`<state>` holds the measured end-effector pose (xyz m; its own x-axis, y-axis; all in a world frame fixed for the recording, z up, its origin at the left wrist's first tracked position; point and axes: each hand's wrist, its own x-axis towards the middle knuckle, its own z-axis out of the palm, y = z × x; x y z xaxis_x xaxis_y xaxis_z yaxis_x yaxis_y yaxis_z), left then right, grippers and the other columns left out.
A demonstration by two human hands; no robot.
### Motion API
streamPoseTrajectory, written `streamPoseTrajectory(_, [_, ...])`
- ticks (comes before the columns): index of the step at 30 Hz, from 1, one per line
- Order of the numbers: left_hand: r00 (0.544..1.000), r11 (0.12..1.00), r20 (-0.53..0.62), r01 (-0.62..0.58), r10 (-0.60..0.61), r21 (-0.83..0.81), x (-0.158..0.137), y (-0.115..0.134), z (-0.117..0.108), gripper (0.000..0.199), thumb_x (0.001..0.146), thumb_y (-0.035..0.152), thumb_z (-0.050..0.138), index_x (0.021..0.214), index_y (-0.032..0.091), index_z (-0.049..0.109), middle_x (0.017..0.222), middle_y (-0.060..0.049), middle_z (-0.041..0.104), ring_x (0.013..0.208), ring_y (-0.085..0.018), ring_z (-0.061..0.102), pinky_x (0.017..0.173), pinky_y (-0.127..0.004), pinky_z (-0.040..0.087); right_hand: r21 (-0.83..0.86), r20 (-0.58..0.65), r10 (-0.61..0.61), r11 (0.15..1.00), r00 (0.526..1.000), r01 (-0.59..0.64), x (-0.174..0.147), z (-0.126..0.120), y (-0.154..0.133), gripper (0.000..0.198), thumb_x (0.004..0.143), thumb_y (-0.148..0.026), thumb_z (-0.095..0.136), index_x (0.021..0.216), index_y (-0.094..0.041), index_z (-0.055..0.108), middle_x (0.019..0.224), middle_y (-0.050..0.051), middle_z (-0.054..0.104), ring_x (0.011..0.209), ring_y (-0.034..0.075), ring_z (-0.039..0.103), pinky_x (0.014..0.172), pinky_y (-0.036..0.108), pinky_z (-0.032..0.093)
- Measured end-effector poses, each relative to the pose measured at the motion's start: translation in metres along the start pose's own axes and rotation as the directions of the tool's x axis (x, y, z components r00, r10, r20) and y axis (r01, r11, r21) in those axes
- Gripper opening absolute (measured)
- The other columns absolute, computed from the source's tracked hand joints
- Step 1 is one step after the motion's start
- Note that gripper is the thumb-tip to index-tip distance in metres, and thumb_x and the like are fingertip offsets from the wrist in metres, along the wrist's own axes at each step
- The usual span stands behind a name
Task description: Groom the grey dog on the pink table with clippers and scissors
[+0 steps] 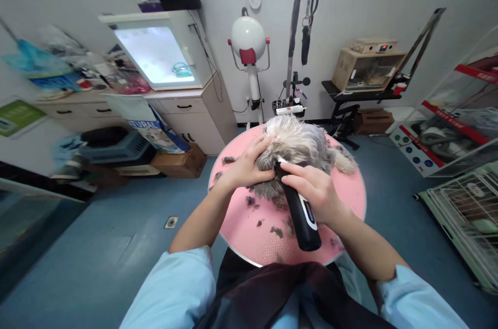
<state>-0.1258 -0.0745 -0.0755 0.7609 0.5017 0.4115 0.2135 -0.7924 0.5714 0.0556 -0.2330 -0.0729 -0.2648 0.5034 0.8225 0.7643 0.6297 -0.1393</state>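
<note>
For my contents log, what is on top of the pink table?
A dog and fur clumps are on the table. The left hand is on the dog; the right hand holds a clipper against it. What lies beneath the dog cannot be seen.

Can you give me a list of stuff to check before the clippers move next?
1. Left hand on the dog: ok, it cups the fur.
2. Clippers held: ok, gripped in the right hand.
3. Clippers switched on: cannot tell from a still picture.
4. Dog on the pink table: ok, it is on top.
5. Table free of loose hair: not ok, dark tufts lie on it.
6. Black strap on the dog: not ok, it hangs apart, up behind the dog.
</note>
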Motion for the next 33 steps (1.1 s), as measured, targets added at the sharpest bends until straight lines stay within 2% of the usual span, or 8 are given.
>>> streamPoseTrajectory(3, [1.0, 1.0, -0.007, -0.012, 0.012, 0.029, -0.002, 0.005, 0.001, 0.088, 0.07, 0.028, 0.073, 0.15, 0.022, 0.037, 0.153, -0.014, 0.041, 0.145, -0.035, 0.033, 0.121, -0.053, 0.026, 0.024, -0.048, 0.057, 0.998, 0.997, -0.056, -0.006, 0.002, -0.004, 0.033, 0.089, -0.015, 0.057, 0.12, -0.024, 0.063, 0.128, 0.013, 0.069, 0.091, 0.025, 0.072, 0.075, 0.04, 0.059])
streamPoseTrajectory(5, [0.999, 0.998, -0.011, -0.031, 0.031, 0.049, -0.004, 0.006, 0.001, 0.09, 0.069, 0.029, 0.075, 0.15, 0.021, 0.038, 0.151, -0.015, 0.041, 0.143, -0.035, 0.035, 0.12, -0.053, 0.028, 0.065, -0.039, 0.048, 0.997, 0.998, -0.045, -0.009, 0.004, -0.007, 0.033, 0.088, -0.018, 0.06, 0.12, -0.024, 0.062, 0.127, 0.013, 0.069, 0.094, 0.025, 0.072, 0.077, 0.04, 0.06])
streamPoseTrajectory(11, [0.998, 0.994, -0.018, -0.051, 0.053, 0.094, -0.009, 0.006, 0.003, 0.091, 0.071, 0.031, 0.075, 0.151, 0.021, 0.034, 0.153, -0.017, 0.036, 0.144, -0.036, 0.032, 0.119, -0.054, 0.027, 0.033, -0.084, 0.084, 0.996, 0.993, -0.081, -0.014, 0.012, -0.01, 0.04, 0.087, -0.014, 0.061, 0.125, -0.025, 0.059, 0.131, 0.014, 0.066, 0.099, 0.026, 0.072, 0.077, 0.04, 0.061])
streamPoseTrajectory(19, [0.998, 0.989, -0.015, -0.066, 0.069, 0.132, -0.013, 0.006, 0.002, 0.095, 0.07, 0.032, 0.075, 0.153, 0.022, 0.031, 0.153, -0.017, 0.036, 0.143, -0.039, 0.032, 0.119, -0.057, 0.027, 0.069, -0.118, 0.085, 0.995, 0.989, -0.077, -0.009, 0.013, -0.013, 0.04, 0.084, -0.017, 0.066, 0.124, -0.022, 0.058, 0.126, 0.016, 0.069, 0.098, 0.025, 0.073, 0.078, 0.04, 0.062])
streamPoseTrajectory(22, [0.997, 0.984, -0.001, -0.073, 0.074, 0.163, -0.015, 0.008, 0.002, 0.098, 0.069, 0.033, 0.077, 0.154, 0.023, 0.029, 0.153, -0.017, 0.035, 0.144, -0.039, 0.031, 0.119, -0.056, 0.027, 0.065, -0.087, 0.045, 0.997, 0.995, -0.04, -0.007, 0.011, -0.013, 0.035, 0.084, -0.016, 0.066, 0.119, -0.02, 0.061, 0.123, 0.016, 0.071, 0.091, 0.024, 0.073, 0.075, 0.038, 0.062])
streamPoseTrajectory(25, [0.998, 0.976, 0.002, -0.069, 0.071, 0.207, -0.017, 0.009, 0.003, 0.098, 0.07, 0.036, 0.076, 0.154, 0.024, 0.027, 0.152, -0.017, 0.035, 0.144, -0.039, 0.031, 0.118, -0.057, 0.028, -0.001, -0.094, 0.07, 0.998, 0.993, -0.071, -0.006, 0.009, -0.015, 0.032, 0.085, -0.016, 0.064, 0.117, -0.021, 0.062, 0.124, 0.016, 0.07, 0.092, 0.024, 0.073, 0.076, 0.038, 0.062])
streamPoseTrajectory(29, [0.998, 0.971, -0.002, -0.068, 0.07, 0.227, -0.018, 0.013, 0.004, 0.096, 0.071, 0.036, 0.075, 0.154, 0.021, 0.028, 0.152, -0.018, 0.035, 0.143, -0.039, 0.032, 0.117, -0.057, 0.029, 0.058, -0.067, 0.037, 0.998, 0.997, -0.033, -0.005, 0.009, -0.016, 0.029, 0.086, -0.016, 0.063, 0.114, -0.019, 0.061, 0.121, 0.017, 0.071, 0.093, 0.025, 0.073, 0.074, 0.037, 0.062])
streamPoseTrajectory(33, [0.999, 0.977, 0.007, -0.037, 0.036, 0.212, -0.016, 0.015, 0.001, 0.095, 0.071, 0.035, 0.074, 0.153, 0.019, 0.029, 0.153, -0.018, 0.035, 0.145, -0.037, 0.03, 0.119, -0.055, 0.027, 0.055, -0.145, 0.049, 0.998, 0.988, -0.042, -0.005, 0.014, -0.011, 0.035, 0.083, -0.011, 0.064, 0.117, -0.019, 0.059, 0.122, 0.018, 0.07, 0.097, 0.025, 0.073, 0.077, 0.038, 0.063])
